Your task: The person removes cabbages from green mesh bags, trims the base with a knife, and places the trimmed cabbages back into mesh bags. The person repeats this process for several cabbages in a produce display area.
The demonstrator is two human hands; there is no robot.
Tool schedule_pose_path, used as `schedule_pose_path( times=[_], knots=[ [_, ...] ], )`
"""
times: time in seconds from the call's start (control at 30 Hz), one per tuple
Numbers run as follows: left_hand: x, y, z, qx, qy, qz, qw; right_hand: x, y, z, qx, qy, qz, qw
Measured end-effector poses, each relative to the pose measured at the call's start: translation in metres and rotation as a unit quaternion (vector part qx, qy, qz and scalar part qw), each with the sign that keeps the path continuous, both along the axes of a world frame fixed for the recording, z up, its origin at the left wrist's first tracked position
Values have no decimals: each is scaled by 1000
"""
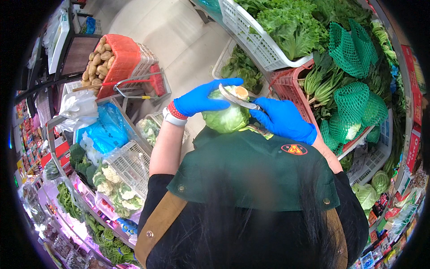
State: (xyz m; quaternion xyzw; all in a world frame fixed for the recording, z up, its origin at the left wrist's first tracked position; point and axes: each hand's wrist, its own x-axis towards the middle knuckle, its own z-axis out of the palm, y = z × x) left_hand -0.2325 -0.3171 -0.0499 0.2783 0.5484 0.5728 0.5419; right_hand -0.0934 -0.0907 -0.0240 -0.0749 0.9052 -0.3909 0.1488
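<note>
A pale green cabbage head (225,117) is held in front of my apron, its cut stem end (241,92) facing up. My left hand (205,101), in a blue glove, grips the cabbage from the left, with the fingers over its top and the thumb along its side. In my right hand (280,117), also blue-gloved, is a knife with a curved metal blade (235,100). The blade lies across the cabbage beside the stem. Most of the knife's handle is hidden in my fist. A loose, discoloured leaf (260,131) hangs below the cabbage, near my right hand.
At the right, a white crate (258,40) of leafy lettuce and a red crate (291,85) stand near my right hand; cabbages in green foam nets (352,97) lie beyond. A crate of greens (220,62) is ahead. Potatoes (99,65), a trolley (168,89) and cauliflowers (112,175) are left.
</note>
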Motion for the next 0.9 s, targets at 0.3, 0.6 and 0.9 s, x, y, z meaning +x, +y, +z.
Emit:
schedule_pose_path(
  times=[0.3, 0.6, 0.9],
  knots=[
    [7, -4, 0, -29, -10, 18, 999, 8, 3, 6, -15, -41, -22, 999],
    [12, -9, -8, -81, 62, 42, 994, 3, 4, -1, -2, -88, -27, 996],
    [9, -8, -4, -101, 26, 37, 994, 2, 10, -18, -16, -61, -23, 998]
  ],
)
